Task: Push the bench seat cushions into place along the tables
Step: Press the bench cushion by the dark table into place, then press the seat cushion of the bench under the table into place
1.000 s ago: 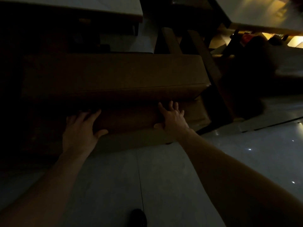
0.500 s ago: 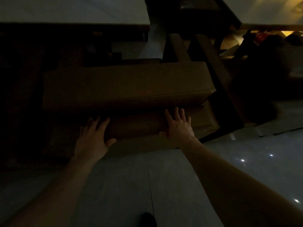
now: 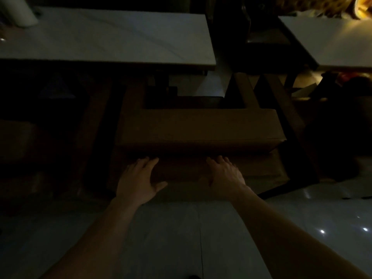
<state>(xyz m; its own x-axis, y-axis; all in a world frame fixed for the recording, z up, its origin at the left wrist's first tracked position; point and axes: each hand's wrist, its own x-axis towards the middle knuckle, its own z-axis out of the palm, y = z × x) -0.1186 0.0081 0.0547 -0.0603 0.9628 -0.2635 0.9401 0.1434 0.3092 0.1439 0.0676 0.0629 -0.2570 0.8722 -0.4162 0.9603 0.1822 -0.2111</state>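
Observation:
A brown bench seat cushion (image 3: 197, 125) lies on a brown bench base (image 3: 181, 172) in front of a white table (image 3: 104, 37). The room is very dark. My left hand (image 3: 138, 180) presses flat against the front of the bench base just under the cushion, fingers spread. My right hand (image 3: 225, 176) presses flat against the same front face, further right, fingers apart. Neither hand grips anything. The cushion's right end (image 3: 277, 137) reaches slightly past the base.
A second white table (image 3: 330, 39) stands at the back right, lit by warm yellow light. Dark wooden frame pieces (image 3: 291, 125) slant beside the bench's right end. A pale roll (image 3: 20, 13) sits on the left table. Glossy grey floor tiles (image 3: 181, 238) lie under my arms.
The bench and cushion have moved away from me toward the table, with both hands staying flat on the bench front. More of the left table top shows now.

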